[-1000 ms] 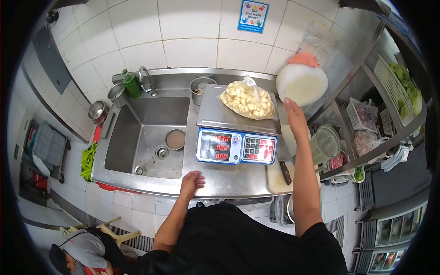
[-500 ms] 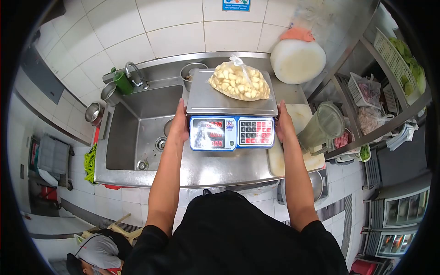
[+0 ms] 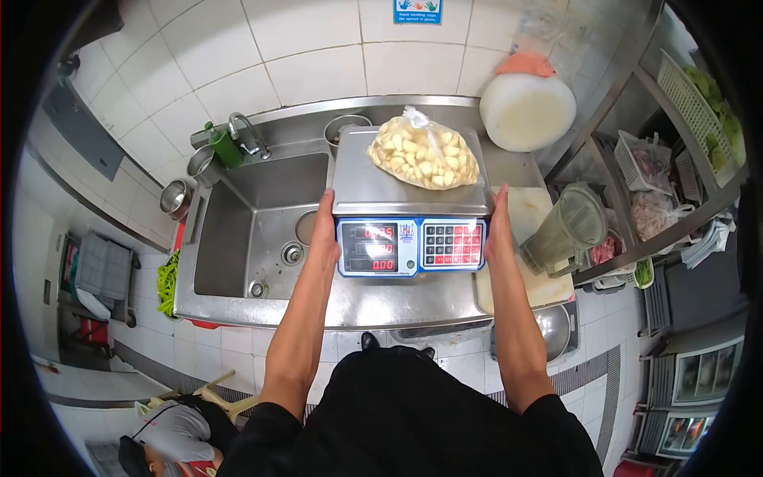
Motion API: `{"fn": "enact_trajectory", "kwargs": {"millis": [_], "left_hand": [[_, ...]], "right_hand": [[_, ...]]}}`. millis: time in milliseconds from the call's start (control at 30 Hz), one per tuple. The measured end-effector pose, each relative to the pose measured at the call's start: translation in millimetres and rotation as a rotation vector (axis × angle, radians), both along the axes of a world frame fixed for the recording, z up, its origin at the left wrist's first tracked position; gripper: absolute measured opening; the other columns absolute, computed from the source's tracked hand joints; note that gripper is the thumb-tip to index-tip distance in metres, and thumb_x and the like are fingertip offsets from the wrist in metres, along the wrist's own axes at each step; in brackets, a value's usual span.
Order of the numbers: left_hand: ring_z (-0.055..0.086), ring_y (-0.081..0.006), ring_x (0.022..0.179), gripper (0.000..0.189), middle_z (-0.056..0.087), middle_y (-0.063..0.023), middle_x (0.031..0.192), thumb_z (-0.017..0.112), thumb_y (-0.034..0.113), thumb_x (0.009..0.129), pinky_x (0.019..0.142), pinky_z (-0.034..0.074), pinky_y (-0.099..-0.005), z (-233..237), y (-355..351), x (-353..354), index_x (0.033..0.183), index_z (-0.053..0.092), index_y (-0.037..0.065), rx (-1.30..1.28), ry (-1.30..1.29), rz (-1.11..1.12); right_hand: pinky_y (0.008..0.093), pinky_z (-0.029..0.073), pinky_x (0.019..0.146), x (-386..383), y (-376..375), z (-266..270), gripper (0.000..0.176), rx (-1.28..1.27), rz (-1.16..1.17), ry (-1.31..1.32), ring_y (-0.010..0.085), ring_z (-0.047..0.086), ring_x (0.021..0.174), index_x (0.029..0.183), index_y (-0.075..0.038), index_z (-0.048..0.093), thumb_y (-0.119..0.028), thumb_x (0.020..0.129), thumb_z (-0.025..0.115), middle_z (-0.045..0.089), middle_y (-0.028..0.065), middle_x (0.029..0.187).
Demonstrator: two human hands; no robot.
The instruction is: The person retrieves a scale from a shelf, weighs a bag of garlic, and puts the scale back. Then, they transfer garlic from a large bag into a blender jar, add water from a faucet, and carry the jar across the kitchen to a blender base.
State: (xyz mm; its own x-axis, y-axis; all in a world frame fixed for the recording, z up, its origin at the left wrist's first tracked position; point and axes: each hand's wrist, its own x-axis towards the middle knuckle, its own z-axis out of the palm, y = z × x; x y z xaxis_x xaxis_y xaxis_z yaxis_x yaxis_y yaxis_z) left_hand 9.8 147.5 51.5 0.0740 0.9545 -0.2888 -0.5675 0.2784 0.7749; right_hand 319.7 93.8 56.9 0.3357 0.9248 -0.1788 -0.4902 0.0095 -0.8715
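A digital weighing scale (image 3: 415,205) with a steel platform, blue-edged front panel and red lit digits is between my hands, over the steel counter right of the sink. My left hand (image 3: 325,225) grips its left side and my right hand (image 3: 498,226) its right side, palms facing inward. The fingers of both hands are partly hidden behind the edges. On the platform rests a clear, knotted plastic bag of peeled garlic cloves (image 3: 425,155), leaning toward the back right.
Left is a steel sink (image 3: 226,262) with a faucet (image 3: 250,135) and green bottle (image 3: 225,148). A cutting board (image 3: 528,278), a blender jug (image 3: 568,215) and a shelf rack (image 3: 628,171) stand right. A round white board (image 3: 528,113) leans behind. Lower left, a person (image 3: 179,433) bends over.
The scale, with the bag on it and both hands gripping it, has come slightly nearer to my body. The whole view has shifted a little, and the display digits differ.
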Motion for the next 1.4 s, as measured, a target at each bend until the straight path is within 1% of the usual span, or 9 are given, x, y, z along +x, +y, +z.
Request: {"fn": "enact_trajectory", "kwargs": {"millis": [133, 200, 267, 433, 667, 800, 1033, 1133, 1400], "left_hand": [[0.06, -0.0222, 0.106, 0.055, 0.063, -0.0111, 0.119, 0.06, 0.047, 0.092, 0.094, 0.048, -0.035, -1.3, -26.0, -28.3, 0.125, 0.057, 0.002, 0.045, -0.136, 0.01], [0.061, -0.0228, 0.106, 0.053, 0.064, -0.0106, 0.117, 0.061, 0.045, 0.092, 0.095, 0.048, -0.0362, 26.7, -59.5, -44.6, 0.124, 0.057, 0.004, 0.069, -0.046, 0.096], [0.062, -0.022, 0.106, 0.047, 0.065, -0.009, 0.117, 0.058, 0.042, 0.095, 0.094, 0.049, -0.0363, 27.4, -82.4, -78.1, 0.123, 0.058, 0.004, 0.081, -0.048, 0.125], [0.059, -0.0259, 0.114, 0.05, 0.061, -0.0093, 0.126, 0.054, 0.043, 0.096, 0.1, 0.045, -0.042, 37.5, -172.0, -130.7, 0.127, 0.056, 0.005, 0.042, 0.05, 0.245], [0.062, -0.0243, 0.106, 0.044, 0.065, -0.0073, 0.118, 0.055, 0.041, 0.095, 0.094, 0.048, -0.0405, -15.3, -256.1, -160.0, 0.123, 0.059, 0.007, -0.032, 0.165, 0.417], [0.061, -0.023, 0.104, 0.045, 0.064, -0.0063, 0.116, 0.056, 0.041, 0.094, 0.094, 0.047, -0.0393, -35.0, -275.4, -151.1, 0.123, 0.059, 0.007, -0.061, 0.151, 0.525], [0.058, -0.0261, 0.113, 0.057, 0.06, -0.0088, 0.124, 0.058, 0.046, 0.091, 0.099, 0.044, -0.0414, -40.8, -309.4, -164.6, 0.13, 0.052, 0.006, -0.11, 0.132, 0.488], [0.058, -0.0255, 0.113, 0.055, 0.061, -0.0083, 0.124, 0.058, 0.046, 0.091, 0.099, 0.044, -0.0401, -47.2, -321.2, -163.8, 0.129, 0.054, 0.006, -0.151, 0.273, 0.522], [0.062, -0.0222, 0.104, 0.047, 0.066, -0.0092, 0.113, 0.058, 0.041, 0.093, 0.094, 0.048, -0.0358, -89.5, -279.2, -133.9, 0.121, 0.059, 0.003, -0.276, 0.205, 0.356]], "right_hand": [[0.0347, 0.028, 0.112, -24.9, -32.7, 17.1, 0.078, -0.009, 0.0, 0.025, 0.0254, 0.041, 0.132, 0.144, 0.005, 0.036, -0.06, 0.099, 0.034, 0.043, 0.017, 0.144], [0.0337, 0.035, 0.108, -36.9, -45.7, -1.8, 0.075, 0.091, -0.001, -0.07, 0.0228, 0.049, 0.124, 0.143, 0.0, 0.038, -0.061, 0.099, 0.034, 0.051, 0.0128, 0.138], [0.0353, 0.025, 0.114, -62.1, -74.2, -7.5, 0.076, 0.082, 0.032, -0.181, 0.026, 0.038, 0.134, 0.145, 0.006, 0.033, -0.055, 0.101, 0.036, 0.042, 0.0191, 0.145], [0.0362, 0.027, 0.112, -117.7, -139.1, 18.3, 0.067, 0.221, 0.176, -0.29, 0.0293, 0.036, 0.136, 0.145, 0.007, 0.031, -0.045, 0.103, 0.037, 0.041, 0.0234, 0.144], [0.0379, 0.027, 0.113, -136.8, -182.2, -24.5, 0.058, 0.08, 0.36, -0.258, 0.0315, 0.037, 0.135, 0.145, 0.004, 0.033, -0.036, 0.103, 0.04, 0.039, 0.0235, 0.142], [0.0382, 0.027, 0.112, -133.6, -194.2, -29.7, 0.058, 0.064, 0.373, -0.301, 0.031, 0.037, 0.134, 0.144, 0.004, 0.033, -0.034, 0.102, 0.045, 0.039, 0.0226, 0.142], [0.0401, 0.025, 0.113, -137.1, -225.0, -31.8, 0.063, 0.11, 0.395, -0.341, 0.0318, 0.037, 0.132, 0.143, 0.004, 0.033, -0.039, 0.099, 0.049, 0.039, 0.0217, 0.139], [0.0404, 0.025, 0.113, -138.6, -235.7, -42.1, 0.065, 0.079, 0.417, -0.311, 0.0325, 0.036, 0.132, 0.143, 0.003, 0.031, -0.04, 0.098, 0.05, 0.037, 0.0222, 0.14], [0.0381, 0.025, 0.113, -112.7, -250.5, -94.2, 0.063, -0.147, 0.35, -0.304, 0.0316, 0.034, 0.135, 0.146, 0.003, 0.026, -0.038, 0.101, 0.042, 0.035, 0.0239, 0.144]]}}
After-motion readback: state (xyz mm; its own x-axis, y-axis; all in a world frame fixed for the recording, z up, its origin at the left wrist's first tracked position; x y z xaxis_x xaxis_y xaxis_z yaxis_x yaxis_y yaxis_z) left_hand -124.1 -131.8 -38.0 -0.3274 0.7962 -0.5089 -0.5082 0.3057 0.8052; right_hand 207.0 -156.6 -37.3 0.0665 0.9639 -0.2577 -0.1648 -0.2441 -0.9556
